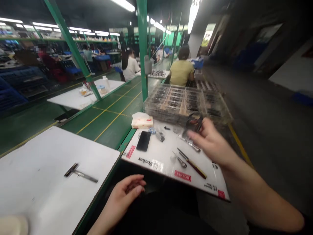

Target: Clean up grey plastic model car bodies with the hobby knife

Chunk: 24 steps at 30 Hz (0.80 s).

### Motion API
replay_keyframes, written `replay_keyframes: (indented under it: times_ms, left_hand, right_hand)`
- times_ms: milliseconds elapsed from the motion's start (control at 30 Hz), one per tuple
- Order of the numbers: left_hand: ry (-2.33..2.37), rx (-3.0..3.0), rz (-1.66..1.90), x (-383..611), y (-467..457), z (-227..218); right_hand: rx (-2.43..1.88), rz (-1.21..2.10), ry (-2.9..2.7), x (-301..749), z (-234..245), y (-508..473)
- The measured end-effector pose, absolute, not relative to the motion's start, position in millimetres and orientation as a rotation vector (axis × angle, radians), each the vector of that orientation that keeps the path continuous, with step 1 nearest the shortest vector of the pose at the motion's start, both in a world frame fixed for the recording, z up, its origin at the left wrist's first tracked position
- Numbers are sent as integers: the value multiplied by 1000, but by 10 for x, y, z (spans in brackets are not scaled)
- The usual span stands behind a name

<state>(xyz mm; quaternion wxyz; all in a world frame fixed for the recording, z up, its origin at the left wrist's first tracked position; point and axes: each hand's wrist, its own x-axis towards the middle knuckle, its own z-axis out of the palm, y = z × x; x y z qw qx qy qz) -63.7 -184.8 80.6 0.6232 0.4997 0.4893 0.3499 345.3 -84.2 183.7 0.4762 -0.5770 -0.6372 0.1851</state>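
My right hand (207,140) grips a dark, looped piece (194,122), blurred by motion, above the far right of the work board (156,163). Beneath that hand lies a slim metal tool (190,143). Closer to me on the board are tweezers (194,164) with a gold-coloured end and a small metal tool (180,160). My left hand (127,192) hovers by the board's near left edge, its fingers loosely curled and apart, with nothing visible in it. A black phone (143,141) rests at the board's left side, near a small clear bag (160,135).
Stacked clear compartment trays (181,99) with dark parts stand behind the board. A tissue pack (142,120) sits beside them. A razor-like T-shaped tool (80,173) lies on the white table (56,189) at left. A green post (143,49) rises ahead; a co-worker (181,70) sits beyond.
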Motion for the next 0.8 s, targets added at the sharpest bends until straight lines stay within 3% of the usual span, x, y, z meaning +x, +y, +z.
replay_keyframes:
  times_ms: [67,133,333,633,800]
  left_hand:
    - [1021,1011,814,-489,-1806,925]
    - [910,925,846,-362,-1759,961]
    - [777,664,876,-112,-1744,833]
    - [722,585,926,-35,-1825,775]
    - [707,548,974,-204,-1898,813]
  right_hand:
    - [-1246,1232,-1530,2903,1511,-1358]
    - [-1241,1508,-1383,2455,1262,-1718]
    - [-1335,1476,-1152,2039,873,-2041]
    - [-1319,1421,-1190,2034,930,-2118]
    - [-1463,1036,-1340,2259,802,-2042]
